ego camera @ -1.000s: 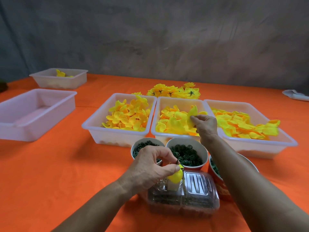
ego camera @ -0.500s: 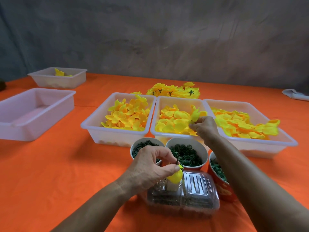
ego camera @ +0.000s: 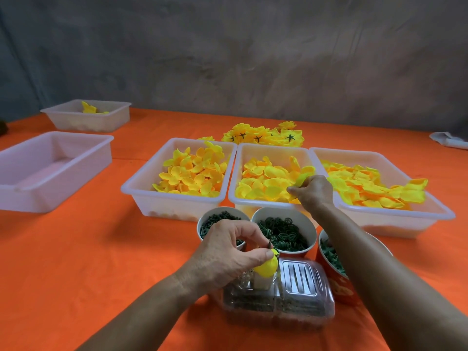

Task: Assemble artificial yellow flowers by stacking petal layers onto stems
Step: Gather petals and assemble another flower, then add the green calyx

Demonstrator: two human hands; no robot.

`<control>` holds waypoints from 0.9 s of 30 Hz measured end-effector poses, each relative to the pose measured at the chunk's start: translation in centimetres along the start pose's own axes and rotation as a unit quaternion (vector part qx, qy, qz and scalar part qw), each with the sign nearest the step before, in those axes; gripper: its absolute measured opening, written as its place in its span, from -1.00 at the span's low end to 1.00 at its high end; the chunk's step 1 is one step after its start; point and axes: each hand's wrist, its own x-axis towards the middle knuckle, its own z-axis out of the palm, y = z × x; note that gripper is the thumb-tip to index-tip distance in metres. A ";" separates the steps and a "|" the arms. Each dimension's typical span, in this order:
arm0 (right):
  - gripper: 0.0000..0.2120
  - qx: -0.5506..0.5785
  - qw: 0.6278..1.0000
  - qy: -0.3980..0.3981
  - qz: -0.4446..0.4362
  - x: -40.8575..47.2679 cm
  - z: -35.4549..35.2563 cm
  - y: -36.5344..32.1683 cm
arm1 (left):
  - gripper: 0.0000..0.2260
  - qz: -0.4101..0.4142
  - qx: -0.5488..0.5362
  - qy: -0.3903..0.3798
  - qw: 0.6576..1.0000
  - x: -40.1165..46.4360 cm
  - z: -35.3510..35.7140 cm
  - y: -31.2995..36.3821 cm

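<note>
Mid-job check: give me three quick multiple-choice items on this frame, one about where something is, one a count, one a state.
1. Where is the right hand?
A. over the middle petal tray
B. in the empty tray at far left
C. flat on the tablecloth

2. How many trays in the near row of petal trays?
A. two
B. three
C. five

3. What is the left hand doing?
A. lying open and idle
B. pinching a yellow bud on a stem
C. gripping a cup's rim

Answers:
1. A, it is at the near right corner of the middle petal tray, pinching a petal.
2. B, three trays stand side by side.
3. B, thumb and fingers close round the yellow bud above the clear box.
</note>
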 end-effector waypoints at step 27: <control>-0.91 0.251 0.960 -0.104 -0.066 -1.1 -0.5 -3.1 | -0.92 -0.008 0.006 0.008 1.000 0.0 0.2 -0.5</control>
